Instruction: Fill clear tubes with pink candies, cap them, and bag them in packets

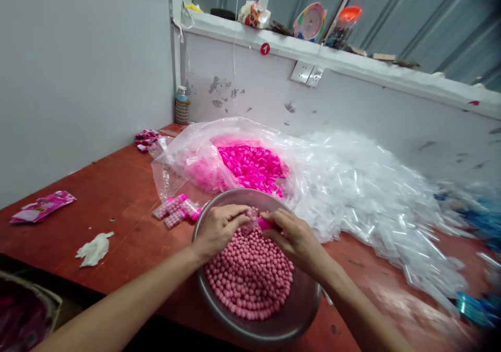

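Pink beads (250, 273) fill much of a round metal bowl (307, 305) in front of me. Over the bowl's far half, my left hand (223, 229) pinches a small clear container (250, 222) with pink beads in it. My right hand (291, 234) has its fingers closed on a bright pink cap (264, 223) at the container's right end. Whether the cap is fully seated, I cannot tell. Several filled containers with pink caps (176, 209) lie on the table just left of the bowl.
Behind the bowl, a clear plastic bag (176, 159) lies open around bright pink caps (252, 166). A large heap of clear plastic tubes (364, 185) spreads to the right. Pink packets (43, 207) and a crumpled white tissue (94, 249) lie on the red table (133, 206) at left.
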Demonstrator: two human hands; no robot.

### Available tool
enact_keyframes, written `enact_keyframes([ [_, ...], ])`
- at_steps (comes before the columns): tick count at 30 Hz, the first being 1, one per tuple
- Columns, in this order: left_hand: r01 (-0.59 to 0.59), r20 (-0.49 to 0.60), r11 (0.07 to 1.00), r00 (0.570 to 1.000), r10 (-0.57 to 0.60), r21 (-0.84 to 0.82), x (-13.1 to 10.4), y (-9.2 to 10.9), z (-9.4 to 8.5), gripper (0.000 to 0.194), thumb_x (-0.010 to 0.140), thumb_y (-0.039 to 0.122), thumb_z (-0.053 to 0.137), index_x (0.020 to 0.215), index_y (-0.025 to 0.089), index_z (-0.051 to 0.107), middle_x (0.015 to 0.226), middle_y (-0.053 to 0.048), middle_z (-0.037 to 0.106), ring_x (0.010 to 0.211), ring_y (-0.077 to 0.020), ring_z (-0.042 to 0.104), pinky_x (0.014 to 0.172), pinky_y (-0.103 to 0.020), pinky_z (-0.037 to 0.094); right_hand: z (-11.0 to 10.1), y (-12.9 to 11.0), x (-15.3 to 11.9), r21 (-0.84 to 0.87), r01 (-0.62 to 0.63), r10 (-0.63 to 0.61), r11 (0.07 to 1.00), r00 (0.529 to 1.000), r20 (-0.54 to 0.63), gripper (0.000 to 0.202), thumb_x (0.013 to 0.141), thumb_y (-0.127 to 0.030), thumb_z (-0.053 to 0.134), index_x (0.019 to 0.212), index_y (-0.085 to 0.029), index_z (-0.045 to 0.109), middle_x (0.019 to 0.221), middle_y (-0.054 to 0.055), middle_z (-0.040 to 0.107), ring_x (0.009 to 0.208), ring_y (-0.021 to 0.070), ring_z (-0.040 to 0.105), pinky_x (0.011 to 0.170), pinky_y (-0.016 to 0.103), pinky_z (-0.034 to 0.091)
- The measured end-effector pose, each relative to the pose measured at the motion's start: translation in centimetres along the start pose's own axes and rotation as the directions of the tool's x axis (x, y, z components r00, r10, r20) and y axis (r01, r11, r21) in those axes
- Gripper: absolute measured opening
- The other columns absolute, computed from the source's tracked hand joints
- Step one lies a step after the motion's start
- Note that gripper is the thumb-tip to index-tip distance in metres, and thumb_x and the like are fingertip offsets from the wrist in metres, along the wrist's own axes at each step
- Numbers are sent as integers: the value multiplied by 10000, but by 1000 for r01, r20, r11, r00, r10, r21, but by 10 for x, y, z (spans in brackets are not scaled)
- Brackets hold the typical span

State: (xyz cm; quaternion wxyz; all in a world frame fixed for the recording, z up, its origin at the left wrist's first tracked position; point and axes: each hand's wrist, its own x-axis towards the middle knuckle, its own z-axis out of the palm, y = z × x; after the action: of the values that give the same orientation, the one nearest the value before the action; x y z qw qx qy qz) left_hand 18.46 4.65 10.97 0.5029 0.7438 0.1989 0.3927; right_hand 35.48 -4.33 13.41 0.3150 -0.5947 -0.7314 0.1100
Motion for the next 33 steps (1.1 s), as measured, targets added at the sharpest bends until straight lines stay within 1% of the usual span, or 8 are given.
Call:
enact_keyframes([
  [5, 41, -18, 998, 999, -42, -47, 8, -2, 1, 231, 813, 267, 517, 966, 171, 660, 972, -44, 661, 911, -185, 585, 827, -253, 428, 15, 10, -14, 219, -169, 195, 961, 975, -105, 192, 800, -280, 574, 978, -207, 558, 868, 32, 616, 768, 159, 580, 706, 268, 463],
  [10, 167, 42, 964, 986, -162, -207, 13, -5, 4, 260, 805, 291, 523, 990, 140, 626, 940, -56, 646, 851, -183, 582, 759, -252, 448, 2, 10, -5, 369, -208, 282, 906, 946, -162, 254, 788, -325, 591, 1010, -206, 549, 885, 47, 617, 783, 173, 590, 685, 274, 485],
  [15, 119, 117, 964, 989, -94, -239, 10, -4, 4, 231, 804, 266, 538, 977, 154, 643, 957, -49, 646, 883, -189, 579, 789, -251, 435, -9, 2, 10, 159, -122, 144, 980, 981, -132, 236, 789, -295, 597, 1010, -219, 568, 864, 39, 625, 738, 161, 588, 695, 280, 484],
  [19, 44, 106, 988, 994, -29, -146, 5, 2, 2, 230, 822, 267, 518, 978, 186, 667, 939, -35, 661, 900, -196, 585, 809, -252, 425, -6, -4, 13, 69, -78, 80, 995, 996, -25, 219, 806, -281, 571, 1010, -202, 566, 882, 51, 625, 752, 168, 585, 689, 284, 480],
  [24, -4, 59, 999, 998, 6, -36, 2, 3, 4, 238, 825, 279, 518, 983, 192, 672, 920, -43, 678, 882, -200, 603, 815, -260, 430, 1, -10, 2, -83, 21, -24, 996, 999, -37, 128, 831, -223, 518, 957, -210, 539, 770, 33, 563, 706, 159, 546, 641, 265, 443],
  [27, -56, 95, 997, 994, 51, 51, 2, -2, 2, 250, 835, 283, 503, 1012, 210, 663, 923, -50, 682, 873, -202, 613, 809, -271, 440, 3, -9, 1, -140, 104, -103, 985, 995, 11, 134, 849, -190, 471, 978, -209, 499, 764, 44, 538, 705, 170, 521, 627, 274, 420],
  [30, -103, 151, 988, 985, 85, 116, -5, -4, -3, 250, 833, 269, 507, 1037, 245, 650, 944, -37, 680, 890, -194, 618, 820, -262, 445, 2, -15, 5, -205, 138, -128, 969, 990, 63, 126, 827, -124, 457, 932, -181, 495, 770, 61, 555, 711, 177, 520, 622, 275, 412],
  [33, -56, 147, 997, 988, 47, 57, -12, 1, -6, 210, 765, 296, 602, 963, 291, 673, 911, -6, 684, 881, -201, 619, 837, -265, 451, -3, -34, 6, -311, 139, -80, 940, 977, 196, 149, 736, -55, 519, 827, -173, 523, 739, 44, 593, 693, 164, 547, 607, 244, 415],
])
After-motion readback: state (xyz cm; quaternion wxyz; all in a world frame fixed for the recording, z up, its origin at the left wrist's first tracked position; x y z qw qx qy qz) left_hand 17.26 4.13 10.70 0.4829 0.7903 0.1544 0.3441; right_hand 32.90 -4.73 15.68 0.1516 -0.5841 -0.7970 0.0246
